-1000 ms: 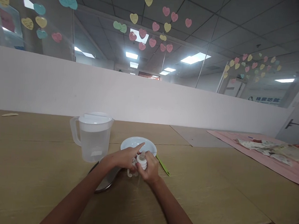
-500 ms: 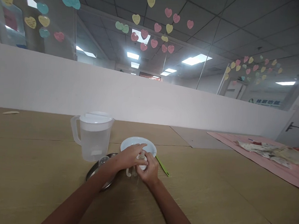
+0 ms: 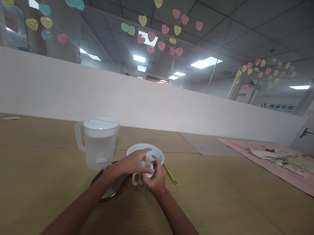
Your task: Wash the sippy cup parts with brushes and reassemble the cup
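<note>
Between my two hands is what looks like a baby bottle point(image 3: 148, 165), with a white collar, a clear teat on top and pale curved handles below. My left hand point(image 3: 133, 163) grips the collar from the left, thumb across its front. My right hand point(image 3: 156, 178) closes around it from the right, fingers curled behind. Most of the bottle's body is hidden by my hands or too faint to make out. Just behind them sits a white bowl point(image 3: 133, 148). A green handle point(image 3: 171, 174) lies beside the bowl, to the right of my right hand.
A lidded clear pitcher point(image 3: 100, 145) holding liquid stands at the left. In front of it is a metal kidney-shaped tray point(image 3: 111, 192), partly under my left forearm, with a clear cup point(image 3: 108, 167). Pink cloth point(image 3: 251, 152) with papers covers the far right. A white wall point(image 3: 157, 107) runs behind.
My left hand has shifted slightly left, its fingers drawn back from over the teat. The right hand's fingers have lifted a little. More of the teat and collar shows.
</note>
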Demonstrator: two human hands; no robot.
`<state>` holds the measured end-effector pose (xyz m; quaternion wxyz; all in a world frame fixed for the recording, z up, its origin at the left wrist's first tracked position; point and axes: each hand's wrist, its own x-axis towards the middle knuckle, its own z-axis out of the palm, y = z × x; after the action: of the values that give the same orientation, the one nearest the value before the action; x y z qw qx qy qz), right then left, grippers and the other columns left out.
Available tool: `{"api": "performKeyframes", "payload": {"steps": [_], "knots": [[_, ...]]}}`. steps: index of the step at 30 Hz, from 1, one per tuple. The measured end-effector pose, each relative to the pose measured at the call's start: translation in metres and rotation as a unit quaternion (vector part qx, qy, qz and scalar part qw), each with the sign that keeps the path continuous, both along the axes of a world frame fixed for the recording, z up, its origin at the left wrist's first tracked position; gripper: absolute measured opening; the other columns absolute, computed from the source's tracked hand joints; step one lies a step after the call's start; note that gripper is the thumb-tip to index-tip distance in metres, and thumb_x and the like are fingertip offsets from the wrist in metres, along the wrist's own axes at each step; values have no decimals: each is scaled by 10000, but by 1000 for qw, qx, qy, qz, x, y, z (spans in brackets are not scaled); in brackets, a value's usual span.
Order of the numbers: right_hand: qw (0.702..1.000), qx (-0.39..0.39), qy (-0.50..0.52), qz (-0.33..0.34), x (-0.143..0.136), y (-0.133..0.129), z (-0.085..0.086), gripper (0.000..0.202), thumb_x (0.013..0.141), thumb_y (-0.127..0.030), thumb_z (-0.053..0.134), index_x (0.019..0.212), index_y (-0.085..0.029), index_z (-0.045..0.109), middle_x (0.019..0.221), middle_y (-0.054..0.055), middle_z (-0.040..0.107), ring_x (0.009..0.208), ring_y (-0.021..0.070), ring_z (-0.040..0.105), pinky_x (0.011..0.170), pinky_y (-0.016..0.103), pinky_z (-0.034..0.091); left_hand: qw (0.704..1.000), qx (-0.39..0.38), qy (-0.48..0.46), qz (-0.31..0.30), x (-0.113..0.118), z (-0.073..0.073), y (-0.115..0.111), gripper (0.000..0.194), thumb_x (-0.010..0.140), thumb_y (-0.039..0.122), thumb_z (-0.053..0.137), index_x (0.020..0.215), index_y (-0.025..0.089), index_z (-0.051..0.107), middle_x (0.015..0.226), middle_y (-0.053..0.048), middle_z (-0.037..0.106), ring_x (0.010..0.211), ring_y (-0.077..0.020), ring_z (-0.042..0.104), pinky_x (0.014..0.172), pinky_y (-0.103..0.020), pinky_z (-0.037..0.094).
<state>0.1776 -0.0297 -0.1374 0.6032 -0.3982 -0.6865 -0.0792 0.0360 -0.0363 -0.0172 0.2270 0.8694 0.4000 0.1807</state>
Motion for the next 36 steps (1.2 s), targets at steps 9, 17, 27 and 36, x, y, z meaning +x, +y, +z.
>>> {"api": "performKeyframes", "payload": {"steps": [9, 17, 27, 36], "knots": [[1000, 9, 3, 12, -1, -1, 0, 626, 646, -408, 613, 1176, -149, 406, 890, 74, 592, 758, 182, 590, 678, 300, 497, 996, 0, 20, -88, -16, 18, -5, 773, 670, 290, 557, 1362, 197, 226, 1419, -56, 262, 1262, -232, 286, 1010, -304, 276], [1000, 4, 5, 7, 0, 1, -2, 502, 628, -398, 613, 1035, -165, 435, 831, 55, 592, 704, 178, 584, 619, 288, 480, 998, 62, 0, -21, 1, 2, -1, 699, 686, 511, 543, 1283, 187, 380, 1234, -82, 481, 1172, -259, 380, 955, -344, 327], [1000, -9, 3, -2, 0, 0, 0, 407, 635, -422, 613, 915, -183, 440, 745, 27, 582, 614, 148, 562, 537, 248, 435, 999, -20, -16, -40, -9, 16, -4, 496, 728, 387, 511, 1162, 145, 505, 932, -65, 612, 867, -171, 569, 764, -252, 441], [1000, 15, 13, -8, -3, -1, 0, 377, 629, -425, 613, 838, -202, 392, 733, 15, 553, 640, 154, 560, 546, 253, 426, 996, -20, -64, -51, -3, -1, 6, 723, 567, 414, 676, 1220, 187, 464, 1032, -47, 567, 950, -198, 534, 823, -278, 427]]}}
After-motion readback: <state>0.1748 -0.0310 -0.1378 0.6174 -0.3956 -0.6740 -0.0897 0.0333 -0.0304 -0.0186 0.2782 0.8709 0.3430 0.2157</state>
